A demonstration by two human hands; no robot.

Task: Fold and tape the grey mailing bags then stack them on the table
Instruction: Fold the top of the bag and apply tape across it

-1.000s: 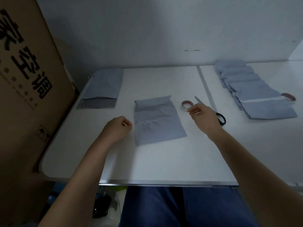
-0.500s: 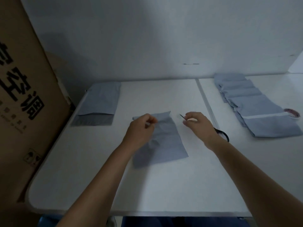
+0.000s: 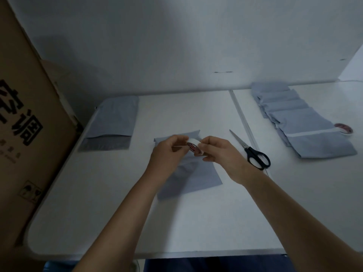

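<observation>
Both hands meet over the folded bag (image 3: 198,177), which lies flat on the table (image 3: 98,213), long axis running away from the person. Right hand (image 3: 222,154) grips the tape roll (image 3: 194,147); left hand (image 3: 169,152) pinches at its edge, directly above the fold.

The grey bag (image 3: 198,173) I am working on lies flat before me, top folded over. My tape roll (image 3: 194,147) is held upright above it. A flat bag pile (image 3: 115,122) lies far left; the overlapping folded bags (image 3: 306,126) stretch along the right.
</observation>
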